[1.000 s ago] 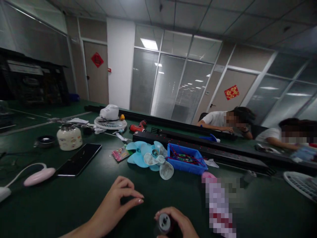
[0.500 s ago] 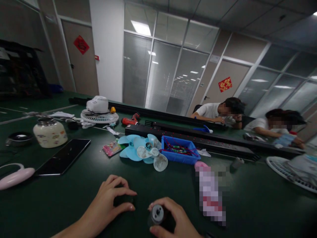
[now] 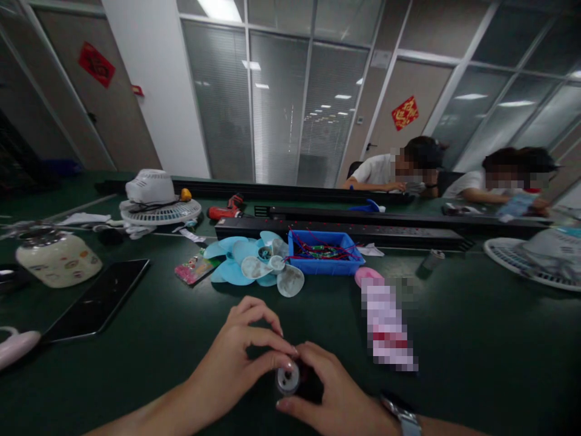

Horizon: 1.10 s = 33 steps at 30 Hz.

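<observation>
I'm watching the right hand (image 3: pixel 336 387) curling around the metal cylinder (image 3: pixel 285 383), the left hand (image 3: pixel 238 351) nearly pinching at its top (hold unclear). Grip's done; top work's seemingly unfinished.

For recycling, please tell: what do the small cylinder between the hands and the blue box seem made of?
Small cylinder: probably metal, satin grey, from its silvery end. Blue box: likely plastic, smooth, from its evenly coloured, moulded-looking walls.
</observation>
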Motion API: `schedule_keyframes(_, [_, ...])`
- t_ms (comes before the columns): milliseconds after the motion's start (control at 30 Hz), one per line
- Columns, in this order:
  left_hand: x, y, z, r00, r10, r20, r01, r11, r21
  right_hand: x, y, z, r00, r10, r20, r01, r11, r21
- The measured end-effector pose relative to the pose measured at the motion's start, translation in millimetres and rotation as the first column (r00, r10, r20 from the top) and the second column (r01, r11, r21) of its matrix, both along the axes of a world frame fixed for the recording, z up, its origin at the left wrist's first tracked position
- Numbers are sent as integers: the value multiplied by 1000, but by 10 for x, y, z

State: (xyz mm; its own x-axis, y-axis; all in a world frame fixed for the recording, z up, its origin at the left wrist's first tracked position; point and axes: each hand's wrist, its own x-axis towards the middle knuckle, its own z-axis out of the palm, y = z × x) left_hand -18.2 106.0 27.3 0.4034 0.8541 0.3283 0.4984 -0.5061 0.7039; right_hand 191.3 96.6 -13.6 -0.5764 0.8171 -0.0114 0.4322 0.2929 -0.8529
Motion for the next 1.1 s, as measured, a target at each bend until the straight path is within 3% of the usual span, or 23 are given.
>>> schedule_keyframes(167, [0,-21,-149,1000,-25,-6,24,997,-79,-10,11,21,999,34,-4,-34,999,17])
schedule_keyframes(467, [6,-49,-179,997,-77,7,77,996,-46,0,16,38,998,54,-42,-52,998,35])
schedule_keyframes(767, [-14,-52,-45,985,-143,-95,134,987,-94,7,40,8,997,61,-42,-58,996,71])
schedule_keyframes(967, [-42,-38,-76,972,-235,-26,226,956,-188,19,35,29,994,79,-71,-72,993,91])
schedule_keyframes(1100, [-2,-23,-161,983,-172,68,183,959,-217,16,31,21,995,78,-56,-72,992,99])
